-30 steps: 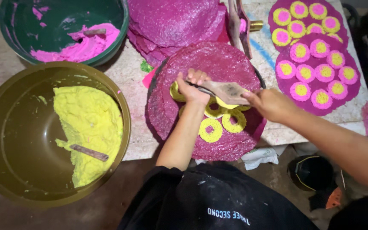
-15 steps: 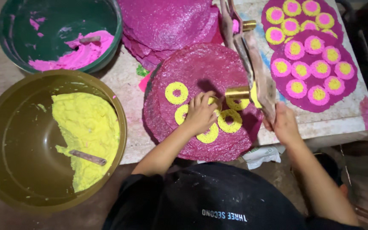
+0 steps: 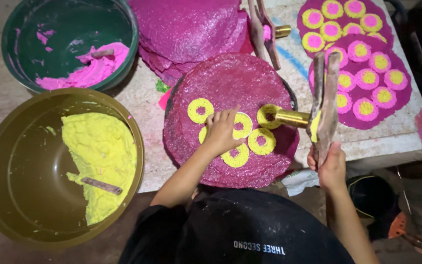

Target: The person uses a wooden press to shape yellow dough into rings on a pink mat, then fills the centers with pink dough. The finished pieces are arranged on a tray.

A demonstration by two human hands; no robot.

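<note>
My left hand (image 3: pixel 221 131) rests palm down on a round magenta disc (image 3: pixel 221 83), its fingers touching yellow dough rings (image 3: pixel 200 109) laid there. My right hand (image 3: pixel 331 166) grips the lower end of a wooden press tool (image 3: pixel 324 93) with two upright handles. Its brass nozzle (image 3: pixel 291 117) points left at a yellow ring (image 3: pixel 267 116) on the disc. Several yellow rings lie around my left hand.
An olive bowl (image 3: pixel 6 161) of yellow dough with a stick sits at the left. A green bowl (image 3: pixel 69 29) holds pink dough. A stack of magenta discs (image 3: pixel 191 29), a second wooden press (image 3: pixel 262 24), and discs of pink-and-yellow pieces (image 3: pixel 367 78) lie behind.
My right hand has swung the press from lying across the disc to standing upright at its right edge. My left hand has slid down onto the rings. A further yellow ring lies on the disc.
</note>
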